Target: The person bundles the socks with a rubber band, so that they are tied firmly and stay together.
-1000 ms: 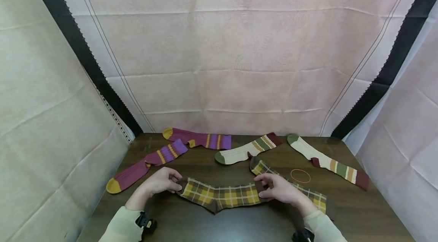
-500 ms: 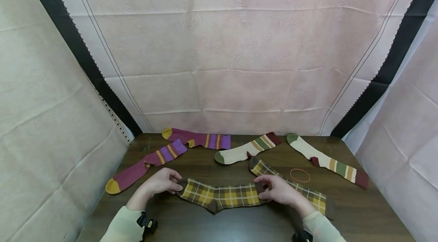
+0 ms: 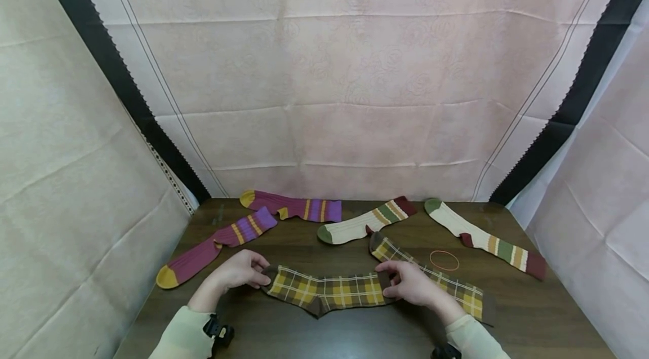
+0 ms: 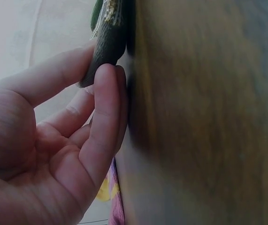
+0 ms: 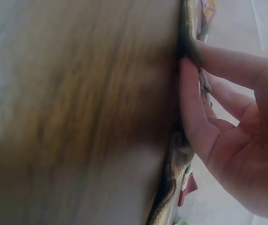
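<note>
A yellow and brown plaid sock [image 3: 324, 290] is stretched sideways between both hands, low over the table, its dark heel pointing toward the front. My left hand [image 3: 243, 270] pinches the dark toe end between thumb and fingers; the left wrist view shows that toe [image 4: 106, 51] at the fingertips. At the other end, my right hand [image 3: 413, 283] pinches the dark cuff, its thumb on top in the head view. Behind the right hand lies a matching plaid sock [image 3: 463, 294], partly covered by that hand and wrist.
Two purple socks with yellow toes, one [image 3: 195, 263] at the left and one [image 3: 294, 205] at the back, lie on the wooden table [image 3: 304, 342]. Two cream striped socks [image 3: 355, 228] are behind and right. A thin orange rubber band [image 3: 444, 260] lies near the right hand.
</note>
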A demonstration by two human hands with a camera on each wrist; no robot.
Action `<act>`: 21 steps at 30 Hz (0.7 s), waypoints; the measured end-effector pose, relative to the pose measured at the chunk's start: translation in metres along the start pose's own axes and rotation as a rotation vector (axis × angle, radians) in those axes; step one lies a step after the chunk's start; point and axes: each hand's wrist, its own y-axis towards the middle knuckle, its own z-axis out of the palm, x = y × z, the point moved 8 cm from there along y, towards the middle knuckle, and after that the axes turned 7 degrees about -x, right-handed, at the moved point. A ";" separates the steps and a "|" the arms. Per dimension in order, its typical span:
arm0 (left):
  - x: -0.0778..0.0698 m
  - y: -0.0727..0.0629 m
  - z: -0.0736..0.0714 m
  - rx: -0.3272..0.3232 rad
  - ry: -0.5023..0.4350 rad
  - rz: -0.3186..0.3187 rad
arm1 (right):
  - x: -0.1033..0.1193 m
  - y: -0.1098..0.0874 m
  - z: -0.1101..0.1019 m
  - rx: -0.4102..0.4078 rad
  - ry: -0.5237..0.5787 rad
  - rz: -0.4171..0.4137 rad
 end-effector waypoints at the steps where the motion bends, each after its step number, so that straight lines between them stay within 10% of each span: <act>1: 0.000 0.000 0.000 0.000 -0.001 -0.002 | 0.001 0.000 0.000 -0.001 -0.004 0.000; 21: -0.002 -0.001 -0.002 -0.027 0.023 0.002 | 0.001 0.003 -0.001 -0.038 -0.052 0.006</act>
